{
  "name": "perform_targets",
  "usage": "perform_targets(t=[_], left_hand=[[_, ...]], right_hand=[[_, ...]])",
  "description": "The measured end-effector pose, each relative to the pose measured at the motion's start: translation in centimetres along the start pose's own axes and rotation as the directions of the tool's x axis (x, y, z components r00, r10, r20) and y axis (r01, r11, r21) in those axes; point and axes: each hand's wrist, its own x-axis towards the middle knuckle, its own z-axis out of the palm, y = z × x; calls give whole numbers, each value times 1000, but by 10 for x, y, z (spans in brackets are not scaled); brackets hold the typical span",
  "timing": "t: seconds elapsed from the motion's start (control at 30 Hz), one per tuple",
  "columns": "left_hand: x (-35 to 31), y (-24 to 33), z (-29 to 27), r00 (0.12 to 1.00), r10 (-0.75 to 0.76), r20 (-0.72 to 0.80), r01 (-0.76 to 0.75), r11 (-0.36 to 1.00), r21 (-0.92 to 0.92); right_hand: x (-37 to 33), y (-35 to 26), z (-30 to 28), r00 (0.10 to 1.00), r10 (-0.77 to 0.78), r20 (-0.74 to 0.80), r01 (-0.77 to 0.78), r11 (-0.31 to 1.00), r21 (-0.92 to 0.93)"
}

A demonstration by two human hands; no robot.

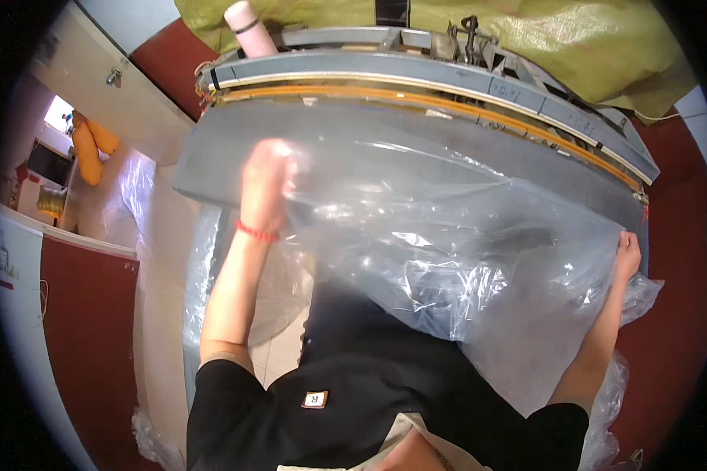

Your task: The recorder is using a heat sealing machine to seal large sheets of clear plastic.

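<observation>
Clear plastic sheet (448,235) is spread across the grey machine bed (353,129) — mostly laid out, still wrinkled. Left hand (265,177) presses on it, fingers blurred, can't tell; right hand (628,250) pinches its far edge.

The left hand (265,177) is blurred, fingers indistinct behind the plastic sheet (448,259); the sheet veils the worktop (236,149) beneath.

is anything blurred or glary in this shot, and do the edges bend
Head view: the left hand is smeared by motion blur; the right hand is sharper; the clear plastic sheet carries white glare streaks; the grey machine table bows with fisheye, corners black.
</observation>
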Motion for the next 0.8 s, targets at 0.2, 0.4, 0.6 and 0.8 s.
perform_targets(t=[0.2,0.4,0.6,0.8], left_hand=[[108,-53,-46,966,255,29,-145,450,881],[100,-52,-32,966,252,-51,-25,289,957],[107,-52,-36,744,436,507,-543,-49,839],[97,-61,-27,652,196,732,-750,23,661]], right_hand=[[0,-16,-12,999,-39,-3,39,995,92],[2,-13,-7,1000,-14,-12,15,997,80],[-2,1,-12,1000,17,-25,-11,974,226],[-45,71,-37,998,31,-48,-7,904,428]])
